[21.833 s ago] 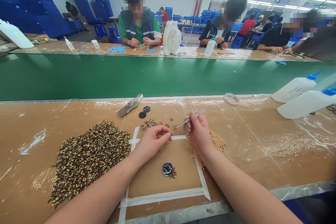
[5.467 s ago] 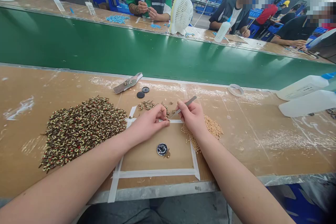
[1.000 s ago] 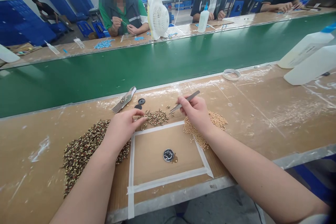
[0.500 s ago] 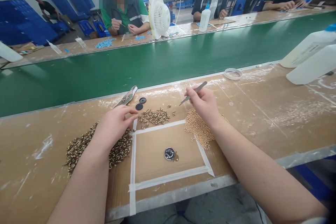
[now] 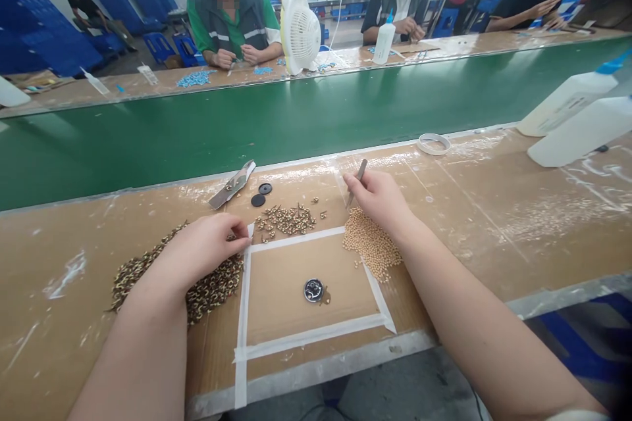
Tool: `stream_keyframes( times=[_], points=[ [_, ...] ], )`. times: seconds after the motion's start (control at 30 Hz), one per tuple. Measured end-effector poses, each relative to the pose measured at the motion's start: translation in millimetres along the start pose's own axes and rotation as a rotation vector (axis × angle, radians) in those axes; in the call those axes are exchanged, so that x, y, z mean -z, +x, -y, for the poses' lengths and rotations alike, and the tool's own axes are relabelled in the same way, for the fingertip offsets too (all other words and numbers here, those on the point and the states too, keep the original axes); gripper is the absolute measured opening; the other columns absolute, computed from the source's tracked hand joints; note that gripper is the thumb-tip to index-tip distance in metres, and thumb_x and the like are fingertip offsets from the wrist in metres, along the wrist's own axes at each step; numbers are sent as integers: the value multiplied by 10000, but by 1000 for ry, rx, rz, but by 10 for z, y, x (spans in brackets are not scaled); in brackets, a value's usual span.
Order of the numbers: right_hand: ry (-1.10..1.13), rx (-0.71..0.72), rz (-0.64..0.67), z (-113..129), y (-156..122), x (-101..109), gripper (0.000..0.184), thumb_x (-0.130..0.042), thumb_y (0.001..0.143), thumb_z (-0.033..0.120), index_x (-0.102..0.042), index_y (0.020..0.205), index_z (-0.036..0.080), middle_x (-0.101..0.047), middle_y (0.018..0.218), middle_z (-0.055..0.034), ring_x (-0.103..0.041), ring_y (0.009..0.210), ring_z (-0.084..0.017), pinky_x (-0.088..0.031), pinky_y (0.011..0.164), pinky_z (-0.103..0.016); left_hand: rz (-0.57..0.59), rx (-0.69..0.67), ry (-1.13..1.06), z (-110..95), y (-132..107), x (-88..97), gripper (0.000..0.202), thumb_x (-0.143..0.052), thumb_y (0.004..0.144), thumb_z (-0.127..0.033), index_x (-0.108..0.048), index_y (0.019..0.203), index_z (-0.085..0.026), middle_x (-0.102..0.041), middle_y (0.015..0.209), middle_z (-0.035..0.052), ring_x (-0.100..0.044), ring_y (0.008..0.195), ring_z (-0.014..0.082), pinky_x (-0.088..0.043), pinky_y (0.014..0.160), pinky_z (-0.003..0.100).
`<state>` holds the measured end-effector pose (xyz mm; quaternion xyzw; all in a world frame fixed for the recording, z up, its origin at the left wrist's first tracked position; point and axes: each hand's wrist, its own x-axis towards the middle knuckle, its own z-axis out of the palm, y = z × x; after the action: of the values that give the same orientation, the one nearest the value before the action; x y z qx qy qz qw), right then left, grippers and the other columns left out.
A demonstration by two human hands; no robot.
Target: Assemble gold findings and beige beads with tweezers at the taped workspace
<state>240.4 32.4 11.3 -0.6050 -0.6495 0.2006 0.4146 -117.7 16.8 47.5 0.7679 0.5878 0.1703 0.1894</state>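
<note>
My right hand (image 5: pixel 379 197) grips metal tweezers (image 5: pixel 359 179), their tip pointing down by the upper edge of a pile of small tan beads (image 5: pixel 368 243). Over the inner edge of a heap of small dark-and-gold pieces (image 5: pixel 212 293) is my left hand (image 5: pixel 212 243), closed, with thumb and forefinger together; anything between them is too small to make out. Between the hands lies a smaller cluster of gold-topped pieces with thin stems (image 5: pixel 289 218). A small round dish of dark, glossy liquid (image 5: pixel 313 290) sits inside the white tape frame (image 5: pixel 296 237), beside a brown wet spot.
Two black discs (image 5: pixel 261 194) and a crumpled strip (image 5: pixel 232 185) lie behind my left hand. A white ring (image 5: pixel 434 144) and large white bottles (image 5: pixel 567 102) are at right. Beyond the green belt (image 5: pixel 276 122), people sit near a white fan (image 5: pixel 301 33).
My left hand has drawn back toward me and left, away from the gold-topped cluster. My right hand has shifted slightly left, and the tweezers now stand steeper with their tip nearer the beads.
</note>
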Motion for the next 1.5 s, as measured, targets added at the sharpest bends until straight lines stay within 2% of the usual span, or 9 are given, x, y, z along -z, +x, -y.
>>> stream_keyframes(
  times=[0.13, 0.3, 0.43, 0.63, 0.87, 1.1, 1.27, 1.37, 1.5],
  points=[
    [-65, -30, 17, -62, 41, 42, 463, -592, 995, 546, -630, 664, 225, -649, 638, -68, -607, 642, -216, -359, 601, -347, 55, 60, 8, -192, 20, 3, 176, -728, 802, -439, -751, 793, -265, -719, 645, 13, -599, 485, 173, -402, 454, 284],
    [-71, -16, 56, -54, 44, 60, 458, -563, 1014, 538, -640, 690, 225, -647, 639, -62, -609, 652, -220, -364, 613, -353, 77, 69, -400, -466, 32, -235, 205, -754, 823, -409, -686, 881, -224, -751, 716, 40, -703, 613, 194, -539, 579, 303],
    [-98, -2, 131, -36, 35, 57, 438, -551, 1022, 520, -666, 725, 220, -639, 642, -53, -606, 644, -217, -361, 621, -355, 83, 59, -662, -578, 41, -489, 211, -725, 860, -366, -614, 978, -231, -694, 732, 0, -645, 579, 146, -486, 515, 258],
    [-182, 8, 162, -8, 27, 44, 447, -526, 1031, 509, -673, 727, 217, -649, 650, -63, -602, 636, -217, -348, 608, -353, 123, 94, -724, -613, 40, -591, 233, -734, 884, -416, -754, 1004, -217, -648, 602, -3, -560, 508, 126, -436, 463, 247],
    [-239, -4, 190, -13, 23, 17, 449, -525, 1024, 511, -671, 715, 219, -662, 663, -72, -589, 629, -219, -340, 590, -357, 138, 93, -818, -604, 59, -606, 298, -817, 823, -415, -813, 1050, -224, -808, 886, 70, -732, 812, 203, -582, 653, 286],
    [-27, 45, 119, 8, -20, -3, 439, -542, 1016, 510, -695, 734, 210, -650, 663, -29, -573, 618, -177, -376, 617, -341, 113, 72, -771, -609, 44, -596, 321, -765, 872, -510, -793, 890, -190, -751, 815, 42, -563, 592, 109, -466, 538, 239],
    [-22, 69, 86, 45, -34, 6, 437, -540, 1012, 505, -688, 737, 201, -654, 682, -29, -584, 643, -173, -379, 628, -327, 214, 53, -914, -615, 40, -628, 353, -690, 943, -513, -743, 963, -165, -733, 887, 67, -614, 663, 128, -512, 580, 248],
    [-141, 81, 107, 44, -34, 17, 437, -524, 1016, 509, -665, 741, 201, -632, 663, -32, -561, 621, -177, -349, 612, -327, 207, 29, -885, -623, 32, -652, 326, -605, 1009, -460, -730, 1121, -181, -620, 769, 7, -544, 615, 107, -495, 574, 236],
    [-219, 57, 141, 34, -26, 12, 454, -506, 1025, 524, -638, 731, 204, -627, 667, -48, -564, 631, -191, -328, 609, -329, 157, 36, -926, -628, 18, -693, 297, -492, 1064, -377, -577, 1321, -254, -472, 735, -47, -465, 591, 109, -508, 561, 233]
  ],
)
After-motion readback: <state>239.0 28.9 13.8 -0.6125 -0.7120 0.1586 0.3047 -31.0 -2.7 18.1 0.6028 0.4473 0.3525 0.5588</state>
